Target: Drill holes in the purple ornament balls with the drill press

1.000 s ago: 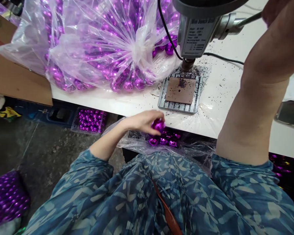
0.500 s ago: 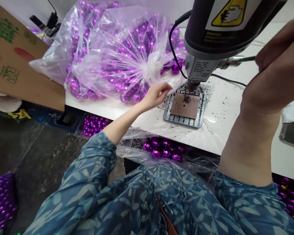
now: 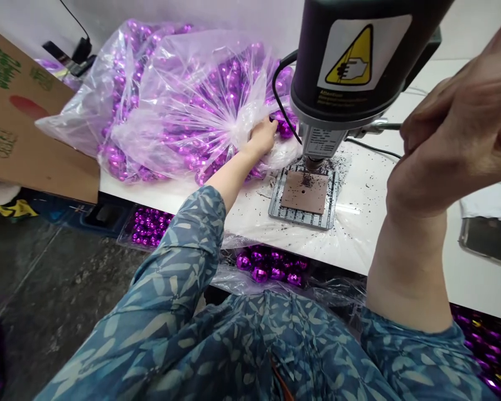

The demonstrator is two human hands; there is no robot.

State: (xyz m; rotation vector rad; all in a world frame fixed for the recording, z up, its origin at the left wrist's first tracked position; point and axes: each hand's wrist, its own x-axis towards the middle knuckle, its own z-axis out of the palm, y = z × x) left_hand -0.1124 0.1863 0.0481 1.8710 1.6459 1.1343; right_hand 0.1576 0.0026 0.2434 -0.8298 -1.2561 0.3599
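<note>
My left hand [image 3: 264, 137] reaches to the gathered mouth of a clear plastic bag [image 3: 183, 111] full of shiny purple balls. Its fingers curl beside a purple ball [image 3: 284, 128]; the fingertips are hidden, so what they hold cannot be seen. My right hand [image 3: 455, 122] is closed around the lever [image 3: 387, 126] of a black bench drill press [image 3: 354, 61]; the lever's end is hidden in the fist. Beneath the drill's chuck [image 3: 314, 162], a brown square board [image 3: 304, 195] with a small hole and dark shavings lies on the slotted metal base [image 3: 278, 210].
A cardboard box [image 3: 37, 122] stands at the left. Faceted purple balls [image 3: 271, 266] lie in an open drawer or tray below the table edge, with more in a clear bag [image 3: 150, 225]. A phone [image 3: 488, 238] rests at the right. Shavings dot the white table [image 3: 354, 245].
My left hand has moved from beside the drill base up and away to the bag's mouth. My right hand stays on the lever. The whole view has shifted slightly.
</note>
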